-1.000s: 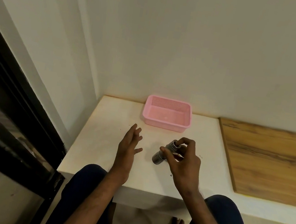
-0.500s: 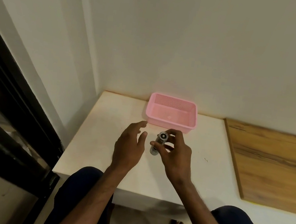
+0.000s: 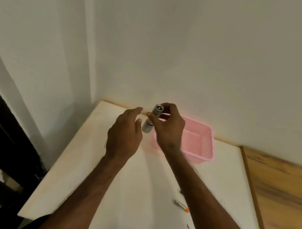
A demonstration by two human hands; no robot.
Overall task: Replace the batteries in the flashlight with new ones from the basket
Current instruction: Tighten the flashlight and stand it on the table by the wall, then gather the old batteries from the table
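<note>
Both forearms stretched forward, wrists close together. Right hand [image 3: 167,129] pinched the flashlight [image 3: 151,122] between thumb and curled fingers. Left hand [image 3: 125,132] hovered just beside it, fingers relaxed, holding nothing.

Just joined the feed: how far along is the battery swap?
Done: an orange-tipped cell, likely a battery, lies on the table; the basket's visible part shows none. In hand: the right hand grips the flashlight, the left hand open beside it. Left: cannot tell whether new cells are in; possibly closing and testing.
</note>
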